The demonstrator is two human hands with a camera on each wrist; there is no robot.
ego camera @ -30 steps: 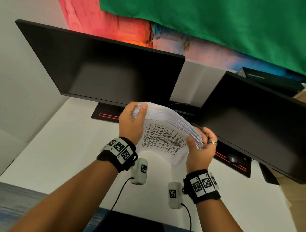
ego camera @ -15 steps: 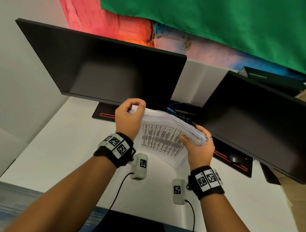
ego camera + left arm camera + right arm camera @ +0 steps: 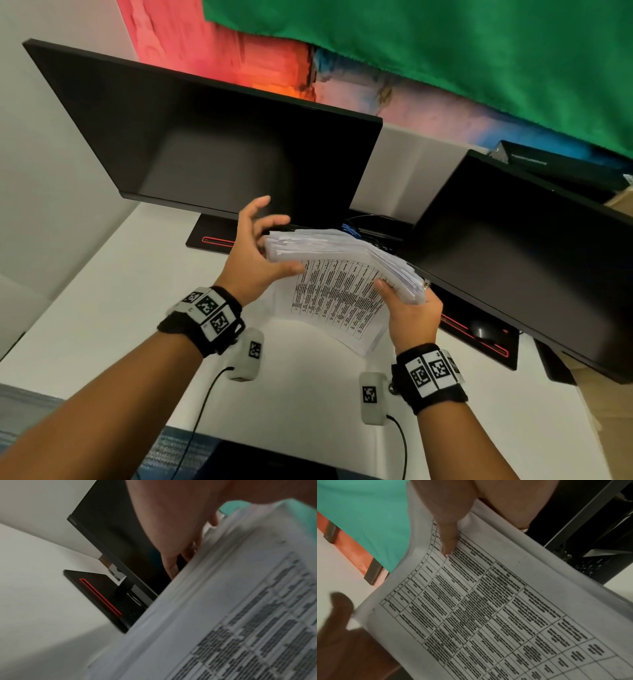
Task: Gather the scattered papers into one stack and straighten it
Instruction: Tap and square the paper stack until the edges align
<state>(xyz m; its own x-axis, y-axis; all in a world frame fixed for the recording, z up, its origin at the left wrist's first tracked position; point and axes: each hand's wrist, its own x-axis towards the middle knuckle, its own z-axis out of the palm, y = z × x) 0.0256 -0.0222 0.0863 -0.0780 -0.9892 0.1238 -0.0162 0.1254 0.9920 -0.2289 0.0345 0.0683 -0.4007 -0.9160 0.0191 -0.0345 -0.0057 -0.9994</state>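
A thick stack of white papers [image 3: 342, 284] hangs in the air above the white desk [image 3: 102, 308], its printed table facing me. My right hand [image 3: 407, 308] grips the stack's right edge, thumb [image 3: 447, 534] pressed on the printed sheet [image 3: 488, 601] and fingers behind. My left hand [image 3: 263, 240] is at the stack's left edge with fingers spread and lifted; its thumb lies along the front of the paper. In the left wrist view the fingers [image 3: 171, 566] show just past the edge of the stack [image 3: 223, 615]. The sheet edges look uneven at the top.
Two dark monitors stand close behind the papers, one on the left [image 3: 222, 144] and one on the right [image 3: 531, 257]. Their black bases with red stripes [image 3: 212, 240] [image 3: 479, 342] sit on the desk, a mouse [image 3: 481, 330] on the right one. Cables [image 3: 352, 228] lie between them.
My left hand has let go of the stack's top left corner and spread its fingers. The stack has sunk a little and lies flatter, held by the right hand.
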